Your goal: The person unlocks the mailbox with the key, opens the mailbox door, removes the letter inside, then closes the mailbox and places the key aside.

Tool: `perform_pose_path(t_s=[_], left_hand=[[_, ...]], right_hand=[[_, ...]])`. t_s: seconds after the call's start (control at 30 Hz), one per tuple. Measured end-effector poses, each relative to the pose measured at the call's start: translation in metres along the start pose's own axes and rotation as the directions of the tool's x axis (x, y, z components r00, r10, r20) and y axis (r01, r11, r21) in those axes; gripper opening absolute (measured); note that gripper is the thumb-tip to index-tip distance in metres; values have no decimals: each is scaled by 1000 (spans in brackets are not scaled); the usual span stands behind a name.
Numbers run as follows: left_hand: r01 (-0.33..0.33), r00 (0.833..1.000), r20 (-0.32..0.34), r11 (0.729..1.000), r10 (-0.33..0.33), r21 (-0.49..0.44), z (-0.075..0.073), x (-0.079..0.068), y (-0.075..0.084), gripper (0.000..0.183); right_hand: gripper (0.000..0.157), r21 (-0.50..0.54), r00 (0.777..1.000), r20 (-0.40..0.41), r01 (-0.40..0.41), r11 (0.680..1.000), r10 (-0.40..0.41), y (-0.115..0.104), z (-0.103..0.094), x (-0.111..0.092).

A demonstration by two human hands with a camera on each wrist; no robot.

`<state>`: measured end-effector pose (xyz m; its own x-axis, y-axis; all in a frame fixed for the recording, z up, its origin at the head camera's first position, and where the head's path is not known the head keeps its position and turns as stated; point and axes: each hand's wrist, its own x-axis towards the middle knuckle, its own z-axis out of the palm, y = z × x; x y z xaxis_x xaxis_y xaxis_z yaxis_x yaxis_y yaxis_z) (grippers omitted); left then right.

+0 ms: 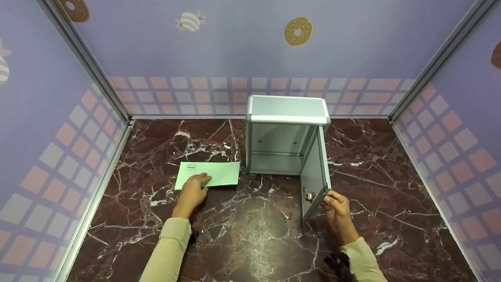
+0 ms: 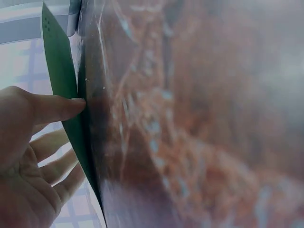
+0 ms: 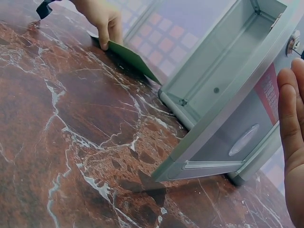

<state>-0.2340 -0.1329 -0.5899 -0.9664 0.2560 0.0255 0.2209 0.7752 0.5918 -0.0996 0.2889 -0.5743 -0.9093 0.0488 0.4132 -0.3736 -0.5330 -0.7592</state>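
Note:
A pale green envelope with a small printed label lies on the marble-patterned table, its near edge raised. My left hand pinches that near edge; in the left wrist view the thumb is on one face and the other fingers are behind. To the right stands a silver metal box, its door swung out toward me. My right hand is at the door's outer face beside the lock, fingers pinching the key, mostly hidden.
Lilac walls with pastel tiles enclose the table at the back and both sides. The box's hollow inside faces me, and the envelope's right end is close to its left side.

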Motion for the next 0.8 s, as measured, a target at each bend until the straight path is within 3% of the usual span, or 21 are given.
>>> perform_pose_path(t_s=[0.37, 0.8], left_hand=[[-52, 997, 62, 996, 48, 70, -3, -1, -1, 42], [-45, 994, 103, 994, 35, 98, -5, -4, 1, 43]], right_hand=[[33, -9, 1000, -1, -6, 1000, 6, 1, 1, 0], [33, 3, 999, 31, 26, 1000, -26, 1, 3, 1]])
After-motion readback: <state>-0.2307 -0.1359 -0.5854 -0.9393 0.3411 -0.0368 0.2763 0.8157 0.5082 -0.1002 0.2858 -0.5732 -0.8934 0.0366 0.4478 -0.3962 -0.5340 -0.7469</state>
